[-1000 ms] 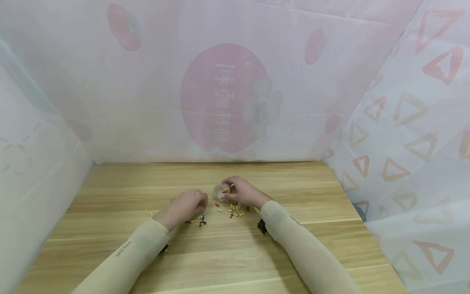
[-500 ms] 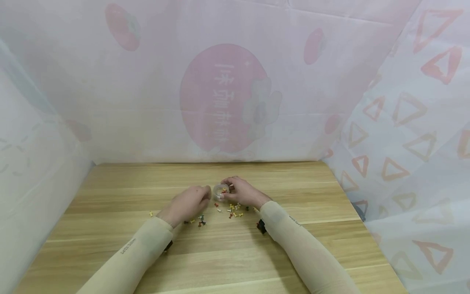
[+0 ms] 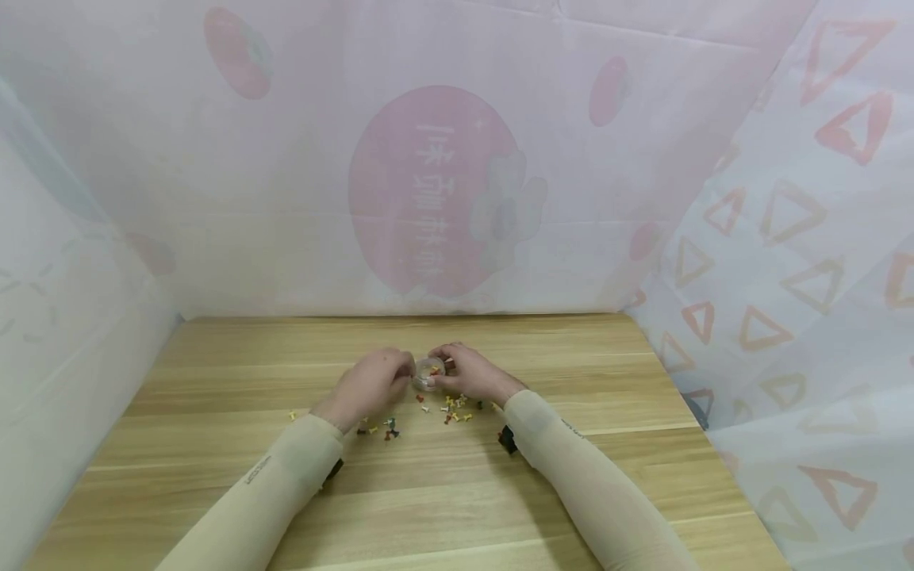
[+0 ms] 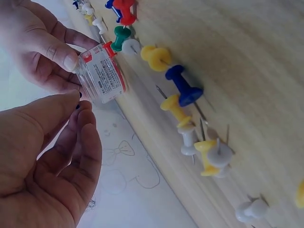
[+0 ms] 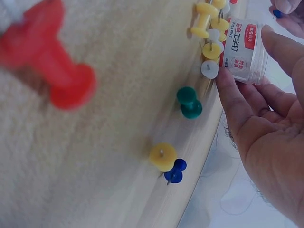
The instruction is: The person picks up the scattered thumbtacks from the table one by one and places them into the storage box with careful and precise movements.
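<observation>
My right hand (image 3: pixel 477 376) holds a small clear jar (image 4: pixel 103 73) upright on the table, fingers and thumb about its sides. A printed label with red edging wraps the jar, and a few coloured push pins show inside it in the head view. Close beside the rim, my left hand (image 3: pixel 370 385) pinches a blue push pin (image 5: pixel 277 14) between thumb and fingertips; most of that pin is hidden by the fingers. Loose push pins lie around the jar, among them a green one (image 5: pixel 189 102) near the right hand and a blue one (image 4: pixel 184 85) below the left.
More push pins in yellow, white and red are scattered over the wooden table (image 3: pixel 443 507), with a lone yellow pin (image 3: pixel 292 415) out to the left. Printed cloth walls (image 3: pixel 286 238) enclose the table at the back and both sides.
My left hand has moved right and away from me, from over the loose pins to the jar's rim. The right hand and jar have stayed in place.
</observation>
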A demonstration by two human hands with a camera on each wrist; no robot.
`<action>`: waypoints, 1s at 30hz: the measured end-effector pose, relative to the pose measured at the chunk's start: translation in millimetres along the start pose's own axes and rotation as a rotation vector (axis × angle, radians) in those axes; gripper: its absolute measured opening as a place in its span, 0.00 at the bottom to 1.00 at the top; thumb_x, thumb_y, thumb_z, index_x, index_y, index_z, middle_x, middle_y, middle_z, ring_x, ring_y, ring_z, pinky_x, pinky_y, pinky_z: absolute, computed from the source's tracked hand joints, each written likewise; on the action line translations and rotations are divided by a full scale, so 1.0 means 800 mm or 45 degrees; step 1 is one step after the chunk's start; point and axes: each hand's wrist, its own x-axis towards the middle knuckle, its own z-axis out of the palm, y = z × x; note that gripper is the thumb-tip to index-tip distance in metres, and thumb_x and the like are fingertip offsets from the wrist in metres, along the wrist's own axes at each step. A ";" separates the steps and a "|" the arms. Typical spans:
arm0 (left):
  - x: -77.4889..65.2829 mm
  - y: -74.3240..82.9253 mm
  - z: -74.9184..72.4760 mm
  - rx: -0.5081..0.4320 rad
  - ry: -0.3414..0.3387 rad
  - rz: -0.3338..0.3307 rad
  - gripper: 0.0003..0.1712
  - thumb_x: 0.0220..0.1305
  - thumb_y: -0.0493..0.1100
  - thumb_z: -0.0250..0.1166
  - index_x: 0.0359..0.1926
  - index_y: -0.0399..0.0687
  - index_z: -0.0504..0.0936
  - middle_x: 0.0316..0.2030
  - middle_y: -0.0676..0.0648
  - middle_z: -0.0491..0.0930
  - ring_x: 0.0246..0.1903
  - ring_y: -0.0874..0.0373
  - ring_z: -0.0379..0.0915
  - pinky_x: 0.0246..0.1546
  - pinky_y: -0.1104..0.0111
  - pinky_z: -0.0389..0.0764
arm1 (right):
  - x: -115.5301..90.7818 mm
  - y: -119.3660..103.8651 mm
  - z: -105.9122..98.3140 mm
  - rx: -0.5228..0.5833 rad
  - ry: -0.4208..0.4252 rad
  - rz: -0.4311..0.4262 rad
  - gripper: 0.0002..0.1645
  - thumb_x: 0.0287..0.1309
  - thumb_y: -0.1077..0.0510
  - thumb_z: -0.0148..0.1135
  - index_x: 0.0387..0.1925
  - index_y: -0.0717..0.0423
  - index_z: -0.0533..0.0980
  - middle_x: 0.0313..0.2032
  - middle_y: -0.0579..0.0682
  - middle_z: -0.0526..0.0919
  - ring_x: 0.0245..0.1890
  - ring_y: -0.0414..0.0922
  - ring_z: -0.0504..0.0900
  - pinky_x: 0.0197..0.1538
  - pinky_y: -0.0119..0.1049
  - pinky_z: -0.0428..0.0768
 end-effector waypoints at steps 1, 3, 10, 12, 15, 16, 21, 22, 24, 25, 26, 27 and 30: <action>0.001 0.000 0.000 -0.002 0.007 0.002 0.06 0.68 0.38 0.68 0.45 0.49 0.86 0.39 0.53 0.83 0.39 0.59 0.78 0.44 0.62 0.83 | 0.000 0.000 0.000 0.001 -0.001 0.000 0.33 0.68 0.49 0.67 0.69 0.57 0.71 0.62 0.54 0.74 0.63 0.51 0.78 0.53 0.33 0.83; 0.003 0.000 -0.001 -0.008 0.026 0.012 0.07 0.67 0.37 0.69 0.45 0.49 0.86 0.39 0.53 0.83 0.40 0.58 0.78 0.45 0.61 0.83 | 0.000 -0.001 0.000 0.001 -0.003 0.002 0.33 0.68 0.49 0.67 0.69 0.57 0.72 0.62 0.54 0.74 0.63 0.51 0.79 0.53 0.33 0.83; 0.010 0.002 -0.006 -0.055 0.079 0.033 0.07 0.66 0.37 0.70 0.43 0.52 0.86 0.40 0.52 0.85 0.41 0.58 0.79 0.46 0.61 0.84 | -0.002 -0.002 -0.001 -0.012 -0.004 -0.002 0.34 0.69 0.49 0.66 0.70 0.58 0.70 0.64 0.55 0.73 0.63 0.52 0.78 0.53 0.32 0.82; 0.013 0.002 -0.006 -0.054 0.079 0.031 0.07 0.66 0.37 0.71 0.42 0.53 0.86 0.40 0.52 0.85 0.41 0.58 0.79 0.46 0.61 0.84 | -0.001 -0.001 -0.001 -0.006 -0.004 -0.004 0.34 0.69 0.49 0.66 0.70 0.58 0.71 0.64 0.56 0.73 0.63 0.52 0.78 0.53 0.32 0.82; 0.018 0.001 -0.005 -0.050 0.066 0.022 0.06 0.66 0.38 0.71 0.43 0.51 0.87 0.39 0.53 0.85 0.40 0.59 0.79 0.45 0.62 0.84 | 0.000 -0.002 -0.001 0.001 -0.002 -0.005 0.33 0.69 0.49 0.66 0.69 0.59 0.71 0.64 0.57 0.73 0.63 0.53 0.78 0.53 0.32 0.83; 0.019 0.001 -0.004 -0.045 0.066 0.019 0.06 0.66 0.38 0.71 0.43 0.51 0.87 0.39 0.53 0.84 0.40 0.59 0.79 0.45 0.62 0.84 | 0.000 -0.002 -0.002 -0.001 -0.001 -0.006 0.33 0.69 0.50 0.66 0.69 0.59 0.71 0.64 0.57 0.73 0.63 0.53 0.78 0.53 0.32 0.83; 0.024 0.002 -0.003 -0.034 0.067 0.010 0.06 0.65 0.38 0.72 0.43 0.51 0.87 0.39 0.54 0.84 0.40 0.59 0.79 0.46 0.61 0.84 | -0.002 -0.004 -0.003 -0.017 0.002 -0.010 0.32 0.69 0.50 0.66 0.68 0.58 0.72 0.63 0.56 0.73 0.63 0.53 0.78 0.54 0.34 0.83; 0.025 0.002 -0.003 -0.032 0.066 0.006 0.06 0.65 0.38 0.72 0.43 0.51 0.87 0.39 0.54 0.84 0.40 0.59 0.79 0.46 0.61 0.83 | -0.002 -0.004 -0.003 -0.019 0.002 -0.009 0.32 0.69 0.50 0.66 0.68 0.57 0.72 0.63 0.55 0.73 0.62 0.53 0.78 0.54 0.34 0.83; 0.027 0.002 -0.002 -0.026 0.061 0.005 0.06 0.65 0.38 0.72 0.43 0.51 0.87 0.39 0.54 0.84 0.40 0.58 0.79 0.46 0.61 0.84 | -0.002 -0.004 -0.003 -0.021 0.004 -0.004 0.32 0.69 0.49 0.66 0.68 0.56 0.72 0.63 0.54 0.73 0.63 0.52 0.78 0.55 0.34 0.82; 0.028 0.002 -0.001 -0.023 0.059 0.005 0.06 0.66 0.38 0.71 0.43 0.51 0.87 0.39 0.54 0.84 0.40 0.58 0.79 0.46 0.60 0.83 | -0.002 -0.004 -0.003 -0.022 0.004 -0.002 0.32 0.68 0.49 0.66 0.69 0.56 0.72 0.63 0.54 0.73 0.63 0.52 0.78 0.55 0.35 0.82; 0.029 0.002 0.000 -0.023 0.058 0.004 0.06 0.66 0.39 0.71 0.43 0.51 0.87 0.39 0.54 0.84 0.40 0.58 0.79 0.46 0.60 0.84 | -0.002 -0.003 -0.003 -0.021 0.005 0.000 0.32 0.68 0.49 0.67 0.68 0.56 0.72 0.63 0.53 0.74 0.63 0.52 0.78 0.55 0.35 0.82; 0.030 0.002 0.001 -0.021 0.058 0.006 0.05 0.66 0.39 0.71 0.43 0.51 0.87 0.39 0.54 0.85 0.40 0.58 0.79 0.46 0.60 0.83 | -0.002 -0.003 -0.003 -0.021 0.006 0.003 0.32 0.68 0.48 0.67 0.68 0.55 0.72 0.62 0.53 0.74 0.63 0.52 0.78 0.55 0.35 0.82; 0.032 0.001 0.005 -0.020 0.058 0.013 0.05 0.66 0.39 0.71 0.42 0.50 0.87 0.39 0.54 0.85 0.40 0.58 0.79 0.45 0.60 0.83 | -0.002 -0.002 -0.003 -0.026 0.007 0.004 0.32 0.68 0.48 0.67 0.68 0.53 0.72 0.62 0.51 0.74 0.63 0.50 0.78 0.55 0.34 0.82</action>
